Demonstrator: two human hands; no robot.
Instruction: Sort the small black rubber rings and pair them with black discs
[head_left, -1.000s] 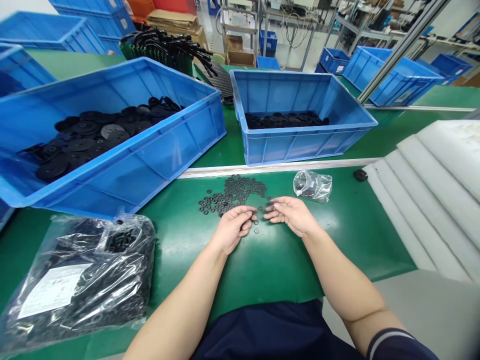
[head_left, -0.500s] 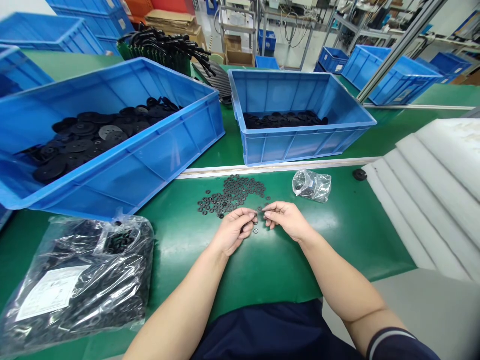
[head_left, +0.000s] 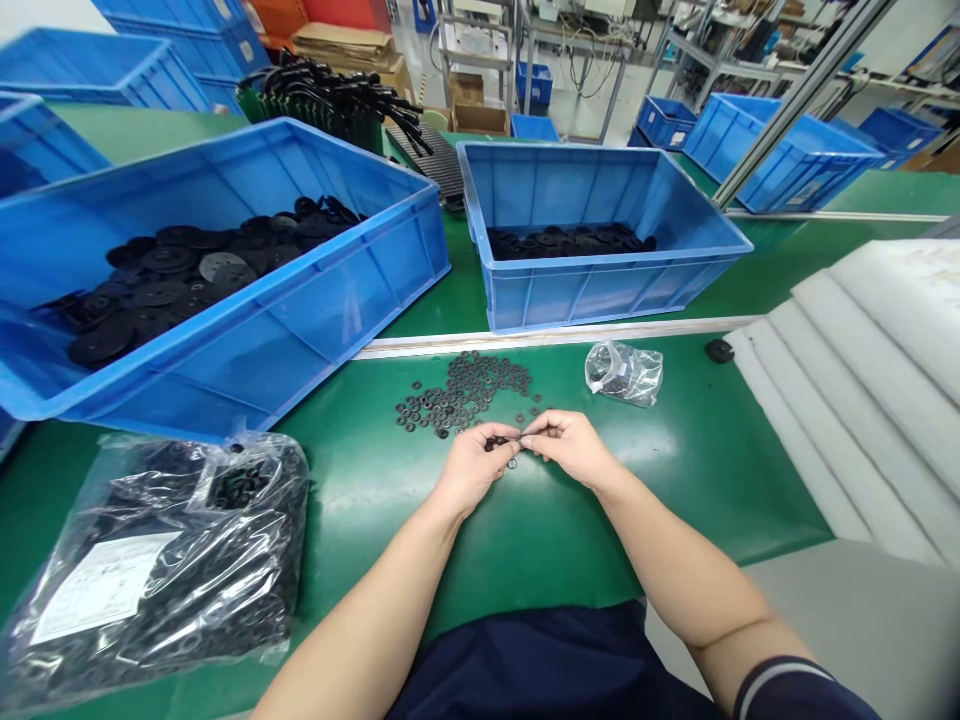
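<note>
My left hand (head_left: 474, 465) and my right hand (head_left: 574, 446) meet fingertip to fingertip just above the green mat (head_left: 540, 520). Both are closed in a pinch on small black rings (head_left: 496, 441) held between them. A single loose ring (head_left: 512, 463) lies on the mat right under the fingers. Just beyond the hands spreads a scatter of several small black rings (head_left: 465, 390).
A big blue bin of black discs (head_left: 225, 330) stands at the left, another blue bin (head_left: 600, 290) behind the rings. A small clear bag (head_left: 625, 372) lies to the right, a large bag of black parts (head_left: 150, 560) front left. White foam sheets (head_left: 870, 390) fill the right.
My two hands have come together, from slightly apart with looser fingers to a joint pinch on the small rings. The rest has stayed put.
</note>
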